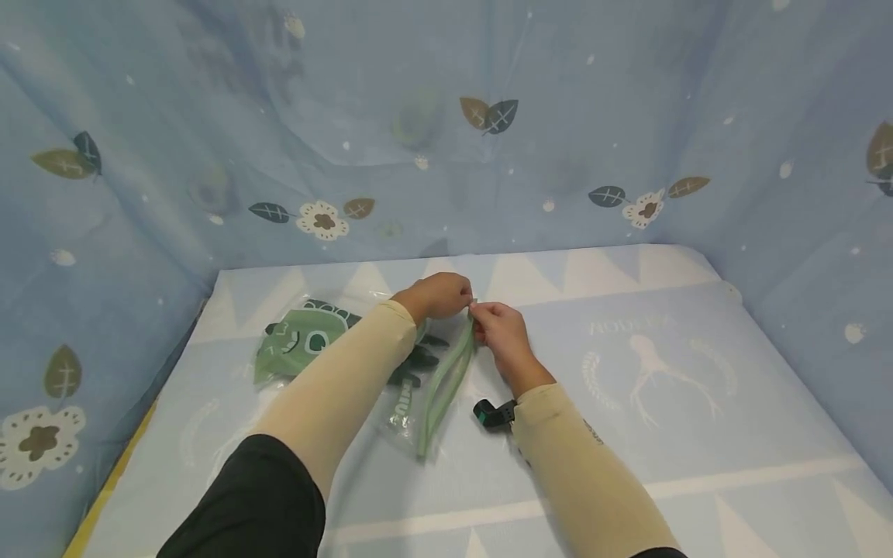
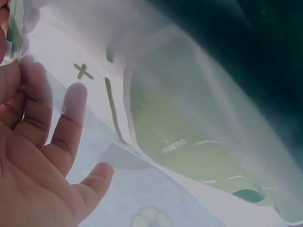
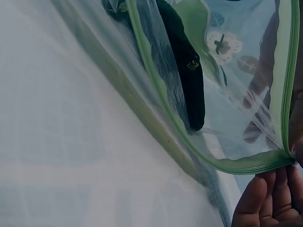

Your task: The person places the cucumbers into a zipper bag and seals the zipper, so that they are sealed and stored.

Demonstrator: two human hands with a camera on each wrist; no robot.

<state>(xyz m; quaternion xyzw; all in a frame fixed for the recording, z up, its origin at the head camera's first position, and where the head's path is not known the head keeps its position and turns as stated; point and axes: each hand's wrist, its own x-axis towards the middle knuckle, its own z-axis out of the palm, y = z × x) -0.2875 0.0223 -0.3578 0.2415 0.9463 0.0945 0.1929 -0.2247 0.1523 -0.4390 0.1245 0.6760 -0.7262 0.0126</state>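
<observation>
A clear plastic zip bag point(image 1: 401, 422) with a green zip edge point(image 1: 446, 380) lies on the mat. Inside is a flat green cartoon-animal piece point(image 1: 296, 345) with an eye and smile; a green panel point(image 2: 170, 118) printed "name" shows in the left wrist view. My left hand point(image 1: 441, 294) pinches the far end of the zip edge, its outer fingers spread beside the bag. Close by, my right hand point(image 1: 504, 337) pinches the same end. In the right wrist view the two green zip strips point(image 3: 163, 101) stand apart, with a dark green piece point(image 3: 187, 71) between them.
A pale blue and white patterned mat point(image 1: 670, 434) covers the surface. Blue curtain-like cloth point(image 1: 446, 194) with leaf and flower prints stands around the back and sides. A small black device point(image 1: 491, 415) sits at my right wrist, close over the mat.
</observation>
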